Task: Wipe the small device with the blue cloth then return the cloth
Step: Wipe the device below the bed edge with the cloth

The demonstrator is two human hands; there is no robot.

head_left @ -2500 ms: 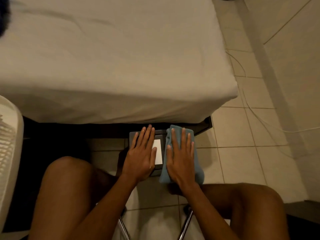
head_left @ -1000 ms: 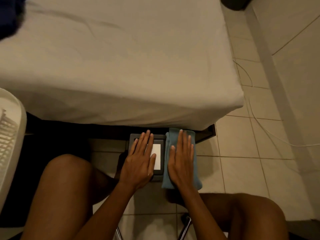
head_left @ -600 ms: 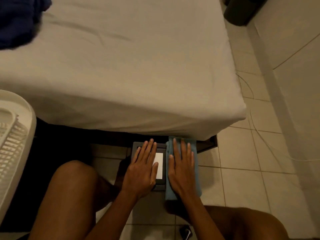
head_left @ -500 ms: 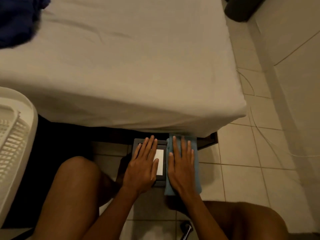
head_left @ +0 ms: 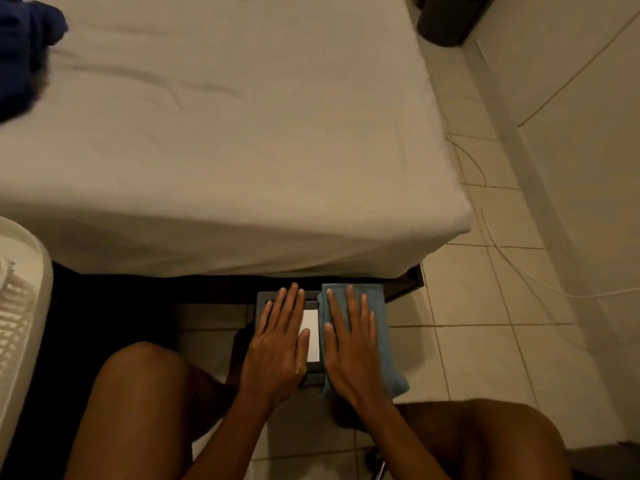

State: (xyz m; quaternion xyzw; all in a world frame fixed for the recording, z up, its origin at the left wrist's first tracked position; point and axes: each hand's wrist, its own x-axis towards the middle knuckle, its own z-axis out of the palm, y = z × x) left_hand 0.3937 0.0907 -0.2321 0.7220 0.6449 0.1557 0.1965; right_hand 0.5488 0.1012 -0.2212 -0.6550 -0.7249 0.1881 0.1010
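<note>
Two hands are laid flat, side by side, on a small dark stand just in front of the knees. The left hand [head_left: 277, 351] is spread, fingers straight and slightly apart, and is pressed palm-down on the device [head_left: 311, 336], whose dark frame and pale screen show only in the strip between the hands. The right hand [head_left: 349, 344] is spread in the same way and is pressed palm-down on the blue cloth [head_left: 379, 327]; nothing is pinched by either hand. The cloth is folded into a long strip and is lying just right of the device, its left edge touching or slightly overlapping the device's right edge; which of the two cannot be told. Its far end reaches past the fingertips and its near corner sticks out beyond the right wrist. Beyond both hands a bed [head_left: 225, 150] overhangs the far edge of the stand.

As a judgement, the wiping is either in hand or about to be taken across: the cloth is held beside the screen rather than on it, and the visible part of the screen is uncovered. Whether the screen has been cleaned cannot be read from its surface. The return of the cloth is not yet done, and where the cloth belongs is not shown.
</note>
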